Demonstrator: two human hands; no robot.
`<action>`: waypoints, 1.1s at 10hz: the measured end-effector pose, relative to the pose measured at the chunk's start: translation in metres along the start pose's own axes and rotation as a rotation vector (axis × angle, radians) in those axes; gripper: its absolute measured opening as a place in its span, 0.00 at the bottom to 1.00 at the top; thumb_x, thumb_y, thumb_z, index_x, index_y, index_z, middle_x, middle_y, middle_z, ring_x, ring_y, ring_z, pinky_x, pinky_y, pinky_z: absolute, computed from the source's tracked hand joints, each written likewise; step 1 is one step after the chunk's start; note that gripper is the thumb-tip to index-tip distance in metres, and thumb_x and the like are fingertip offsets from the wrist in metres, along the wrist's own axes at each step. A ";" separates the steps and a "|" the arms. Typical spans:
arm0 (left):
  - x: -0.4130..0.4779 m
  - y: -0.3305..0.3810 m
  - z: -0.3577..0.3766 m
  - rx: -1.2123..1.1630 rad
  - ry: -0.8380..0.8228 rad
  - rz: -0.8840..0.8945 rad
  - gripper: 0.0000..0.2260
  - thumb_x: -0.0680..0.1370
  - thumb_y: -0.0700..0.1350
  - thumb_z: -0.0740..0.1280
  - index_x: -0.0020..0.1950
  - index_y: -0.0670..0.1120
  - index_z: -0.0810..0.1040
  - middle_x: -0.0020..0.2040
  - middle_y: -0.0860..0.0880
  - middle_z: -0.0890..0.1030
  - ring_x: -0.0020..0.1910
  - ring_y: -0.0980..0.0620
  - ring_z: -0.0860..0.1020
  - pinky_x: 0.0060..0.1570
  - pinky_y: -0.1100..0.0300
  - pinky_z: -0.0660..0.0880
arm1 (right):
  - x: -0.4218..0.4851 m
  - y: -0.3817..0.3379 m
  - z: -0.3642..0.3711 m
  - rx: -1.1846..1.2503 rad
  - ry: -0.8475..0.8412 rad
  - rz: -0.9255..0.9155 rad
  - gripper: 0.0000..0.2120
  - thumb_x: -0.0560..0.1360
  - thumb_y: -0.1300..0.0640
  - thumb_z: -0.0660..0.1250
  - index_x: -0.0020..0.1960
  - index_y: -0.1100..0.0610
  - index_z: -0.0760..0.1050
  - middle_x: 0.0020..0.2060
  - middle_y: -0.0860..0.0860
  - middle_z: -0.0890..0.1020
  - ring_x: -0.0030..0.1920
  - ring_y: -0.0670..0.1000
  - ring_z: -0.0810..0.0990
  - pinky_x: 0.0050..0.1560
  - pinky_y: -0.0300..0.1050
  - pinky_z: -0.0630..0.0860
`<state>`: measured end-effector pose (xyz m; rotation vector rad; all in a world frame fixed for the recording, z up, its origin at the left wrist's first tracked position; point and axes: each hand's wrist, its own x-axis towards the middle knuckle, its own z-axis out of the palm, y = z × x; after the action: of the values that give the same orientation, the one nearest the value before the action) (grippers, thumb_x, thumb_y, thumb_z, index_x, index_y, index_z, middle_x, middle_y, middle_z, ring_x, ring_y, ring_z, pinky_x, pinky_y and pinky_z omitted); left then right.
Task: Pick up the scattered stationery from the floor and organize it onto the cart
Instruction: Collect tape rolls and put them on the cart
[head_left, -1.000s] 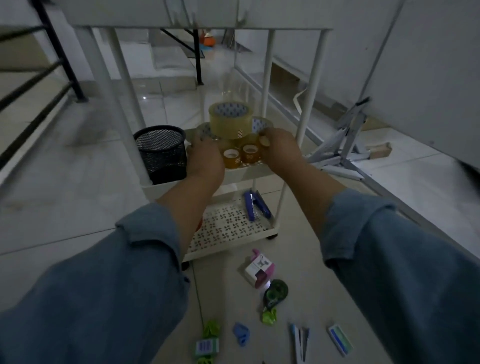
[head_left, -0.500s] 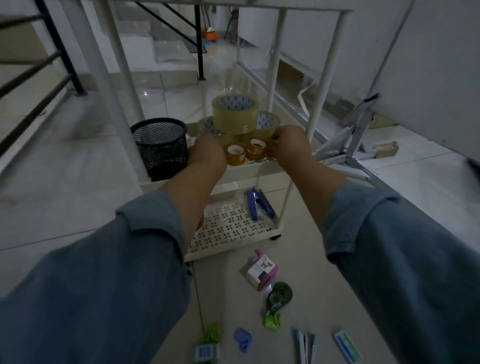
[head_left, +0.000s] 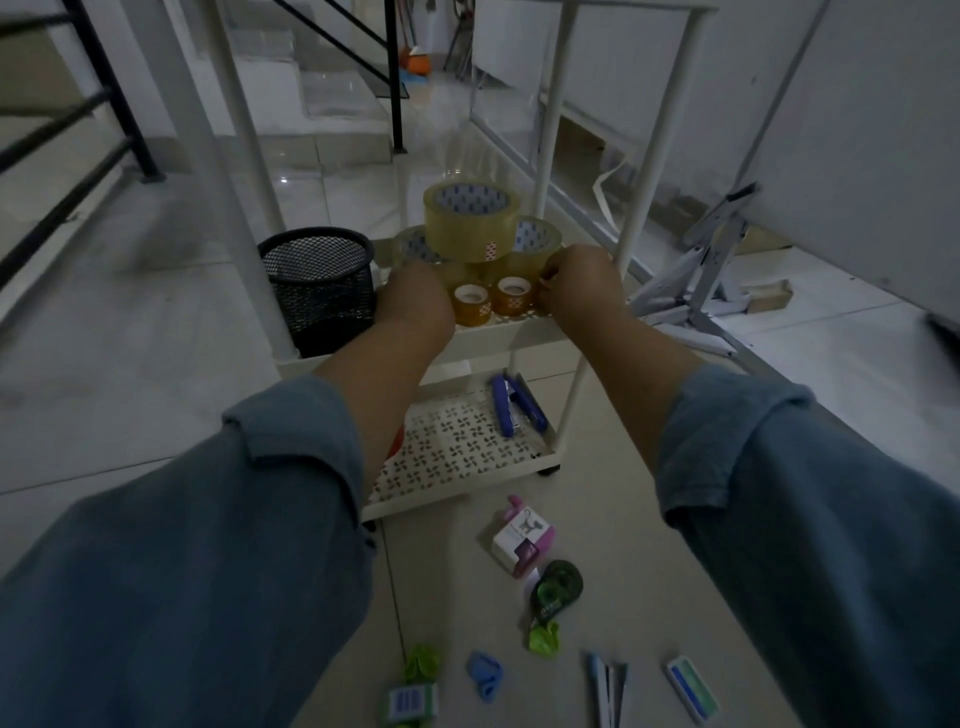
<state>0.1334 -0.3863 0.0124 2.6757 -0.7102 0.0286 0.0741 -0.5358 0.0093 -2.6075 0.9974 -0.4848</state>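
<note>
Both hands reached to the cart's (head_left: 498, 338) middle shelf at twelve o'clock. The left hand (head_left: 415, 301) and right hand (head_left: 579, 286) flanked two small tape rolls (head_left: 491, 301); their grip could not be told. More stationery (head_left: 524, 540) lay on the floor at six o'clock.

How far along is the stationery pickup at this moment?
Partly done. The cart's middle shelf holds stacked big tape rolls, two small rolls and a mesh cup; a blue stapler lies on the bottom shelf. Both hands are at the tapes. On the floor remain a pink box, green dispenser, clips, pens and an eraser.
</note>
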 end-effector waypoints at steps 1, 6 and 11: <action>-0.003 0.004 0.000 -0.052 -0.005 -0.006 0.13 0.78 0.35 0.58 0.61 0.33 0.71 0.60 0.36 0.75 0.59 0.38 0.74 0.54 0.51 0.72 | -0.018 -0.002 -0.011 0.049 0.062 -0.118 0.10 0.76 0.60 0.62 0.55 0.60 0.78 0.52 0.56 0.80 0.51 0.54 0.79 0.47 0.41 0.70; -0.200 0.111 0.093 -0.494 0.031 0.404 0.15 0.76 0.37 0.60 0.63 0.43 0.72 0.65 0.45 0.71 0.67 0.47 0.65 0.64 0.58 0.66 | -0.252 0.144 -0.014 0.590 0.461 0.207 0.09 0.75 0.63 0.63 0.51 0.55 0.79 0.43 0.47 0.81 0.41 0.41 0.77 0.37 0.32 0.74; -0.484 0.156 0.226 -0.582 -0.590 0.197 0.14 0.79 0.42 0.61 0.65 0.45 0.71 0.61 0.46 0.74 0.61 0.48 0.72 0.59 0.57 0.71 | -0.515 0.333 -0.009 0.391 0.206 0.633 0.08 0.75 0.65 0.64 0.52 0.59 0.79 0.45 0.53 0.82 0.40 0.47 0.77 0.39 0.32 0.70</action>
<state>-0.3813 -0.3621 -0.1988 2.0363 -0.9682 -0.8126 -0.4842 -0.4216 -0.2179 -1.7990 1.5313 -0.6973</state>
